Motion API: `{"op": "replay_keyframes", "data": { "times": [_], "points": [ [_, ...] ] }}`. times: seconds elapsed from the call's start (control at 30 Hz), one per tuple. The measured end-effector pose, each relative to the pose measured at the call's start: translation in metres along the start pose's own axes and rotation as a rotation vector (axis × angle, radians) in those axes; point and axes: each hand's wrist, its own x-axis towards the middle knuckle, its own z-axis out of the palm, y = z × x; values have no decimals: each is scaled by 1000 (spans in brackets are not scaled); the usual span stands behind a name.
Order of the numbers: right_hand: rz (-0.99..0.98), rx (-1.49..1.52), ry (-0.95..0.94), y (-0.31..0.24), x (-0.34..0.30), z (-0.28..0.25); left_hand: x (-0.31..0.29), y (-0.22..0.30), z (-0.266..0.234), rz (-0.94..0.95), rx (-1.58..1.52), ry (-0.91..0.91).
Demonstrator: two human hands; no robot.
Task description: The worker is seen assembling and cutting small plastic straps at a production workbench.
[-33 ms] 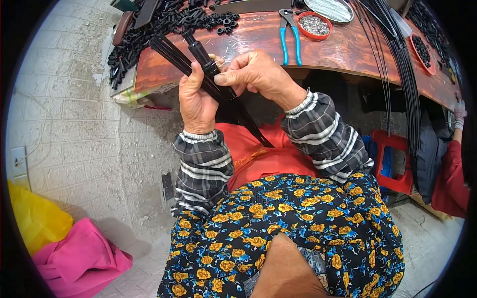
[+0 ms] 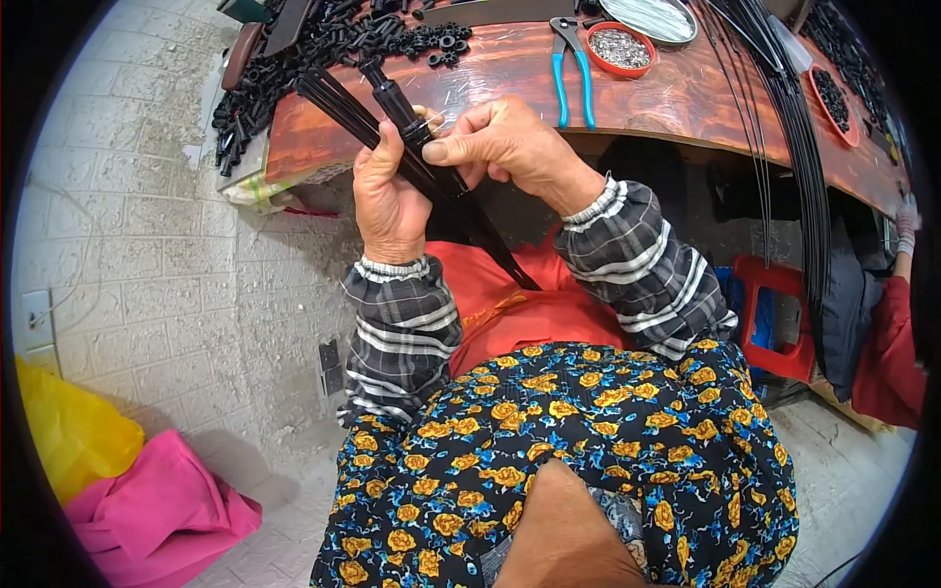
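My left hand (image 2: 392, 201) is closed round a bundle of thin black rods (image 2: 338, 110), its thumb pointing up. The rods slant from the table's edge down toward my lap. Beside them, in the same grip, lies a black ribbed plastic tube (image 2: 392, 101) with a collar partway down. My right hand (image 2: 520, 147) pinches at that collar, thumb against forefinger. Fine shiny strands, perhaps wire, show near its fingertips; what exactly the pinch holds is hidden.
Black plastic parts (image 2: 343, 44) heap along the table's (image 2: 490, 73) far left. Blue-handled pliers (image 2: 571, 73) lie by a red dish of small metal pieces (image 2: 619, 51). Long black rods (image 2: 799, 167) hang over the right edge, near a red stool (image 2: 774, 314) and another person's sleeve (image 2: 892, 353).
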Motion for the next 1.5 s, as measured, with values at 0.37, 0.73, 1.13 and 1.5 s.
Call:
{"op": "replay_keyframes", "data": {
  "times": [0.37, 0.73, 1.13, 1.5],
  "points": [
    [61, 10, -99, 1, 5, -9, -1, -1, 1, -20, -31, -111],
    [-123, -149, -127, -36, -8, -20, -13, 11, 16, -118, 214, -115],
    [-100, 123, -174, -29, -24, -6, -14, -27, 17, 43, -37, -244],
    [-681, -356, 181, -6, -28, 5, -18, -24, 34, 155, 107, -75]
  ]
}}
